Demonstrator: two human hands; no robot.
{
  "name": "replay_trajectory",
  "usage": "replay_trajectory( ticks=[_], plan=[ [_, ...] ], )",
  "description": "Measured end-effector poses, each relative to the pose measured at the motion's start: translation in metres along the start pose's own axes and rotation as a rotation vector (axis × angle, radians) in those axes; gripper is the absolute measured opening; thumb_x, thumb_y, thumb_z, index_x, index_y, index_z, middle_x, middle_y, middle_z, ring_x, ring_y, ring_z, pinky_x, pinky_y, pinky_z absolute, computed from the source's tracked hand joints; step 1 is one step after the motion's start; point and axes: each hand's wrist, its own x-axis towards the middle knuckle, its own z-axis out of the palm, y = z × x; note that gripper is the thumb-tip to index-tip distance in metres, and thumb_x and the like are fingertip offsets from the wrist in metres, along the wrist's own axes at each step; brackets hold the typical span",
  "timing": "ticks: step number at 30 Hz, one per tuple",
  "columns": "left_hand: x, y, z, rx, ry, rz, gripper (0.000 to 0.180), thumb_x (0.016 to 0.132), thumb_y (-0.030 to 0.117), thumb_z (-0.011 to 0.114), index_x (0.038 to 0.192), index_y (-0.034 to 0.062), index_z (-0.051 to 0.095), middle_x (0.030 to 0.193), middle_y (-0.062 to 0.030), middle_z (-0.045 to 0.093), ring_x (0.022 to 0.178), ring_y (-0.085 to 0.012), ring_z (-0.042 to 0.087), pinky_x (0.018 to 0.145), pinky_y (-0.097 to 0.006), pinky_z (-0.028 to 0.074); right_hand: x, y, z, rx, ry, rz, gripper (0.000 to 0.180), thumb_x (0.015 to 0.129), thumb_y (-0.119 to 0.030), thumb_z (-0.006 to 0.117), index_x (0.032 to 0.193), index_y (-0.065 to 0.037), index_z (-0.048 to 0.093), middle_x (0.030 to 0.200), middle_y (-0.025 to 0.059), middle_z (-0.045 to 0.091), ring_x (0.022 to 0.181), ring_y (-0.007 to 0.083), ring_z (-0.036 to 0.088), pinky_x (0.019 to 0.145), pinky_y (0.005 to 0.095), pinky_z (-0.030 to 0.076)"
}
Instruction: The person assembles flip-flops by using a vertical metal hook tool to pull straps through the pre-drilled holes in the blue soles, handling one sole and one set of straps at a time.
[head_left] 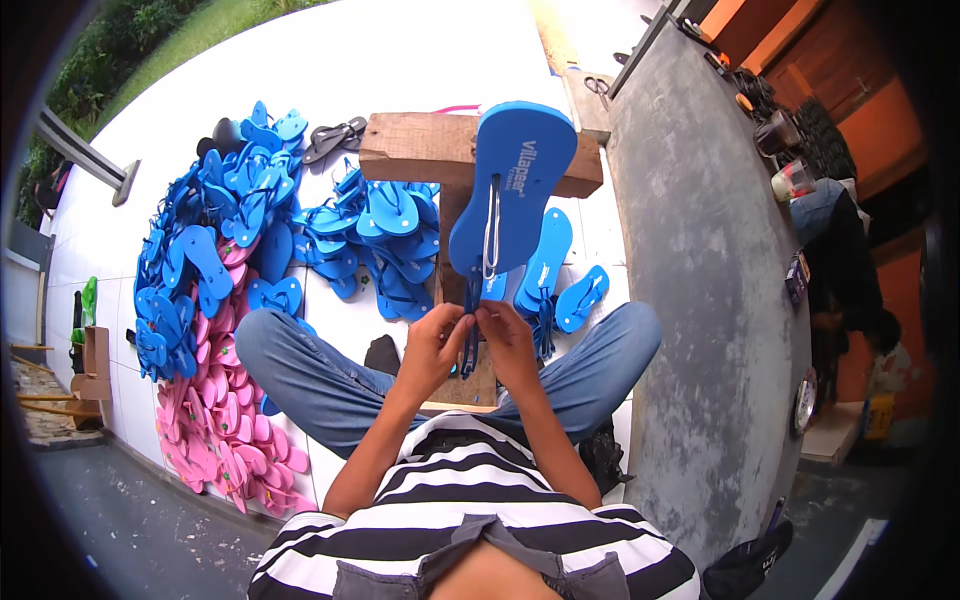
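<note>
A blue flip-flop sole [520, 150] leans against a wooden stand [410, 140], its printed face toward me. Through a hole in the sole runs a long silver looped piece that looks like a metal hook [491, 235]. Below it, a dark blue flip-flop strap [470, 350] hangs down between my hands. My left hand [432, 338] pinches the strap from the left, fingertips close to the lower end of the sole. My right hand [508, 338] pinches it from the other side, thumbs almost meeting. Exactly how the strap joins the silver piece is too small to make out.
Blue flip-flops [255, 190] and pink flip-flops [225, 400] lie heaped on the left. More blue soles [545, 260] and dark straps sit by my right knee. A black sandal [335, 138] and scissors [597, 86] lie farther off. Another person [840, 250] is at the right.
</note>
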Motion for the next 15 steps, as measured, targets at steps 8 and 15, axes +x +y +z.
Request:
replay_trajectory(
  ticks=[8, 15],
  plan=[
    [-0.025, 0.002, -0.035, -0.037, -0.084, -0.051, 0.011, 0.094, 0.007, 0.064, 0.096, -0.0030, 0.068, 0.077, -0.0078, 0.071, 0.066, -0.0101, 0.065, 0.060, -0.024, 0.052, -0.022, -0.026, -0.023, 0.282, -0.068, 0.057, 0.017, 0.099, -0.016, 0.059, 0.102, 0.000, 0.060, 0.084, 0.0010, 0.058, 0.080, 0.0080, 0.057, 0.068, 0.0216, 0.046],
    [0.006, 0.006, -0.094, -0.043, 0.275, 0.316, 0.012, 0.078, 0.001, 0.079, 0.084, 0.0017, 0.070, 0.082, -0.0068, 0.069, 0.066, -0.0098, 0.060, 0.057, -0.021, 0.045, -0.012, -0.058, -0.052, -0.010, -0.076, 0.191, 0.019, 0.098, -0.020, 0.061, 0.103, -0.002, 0.062, 0.080, 0.0001, 0.061, 0.071, 0.0088, 0.055, 0.067, 0.0244, 0.045]
  ],
)
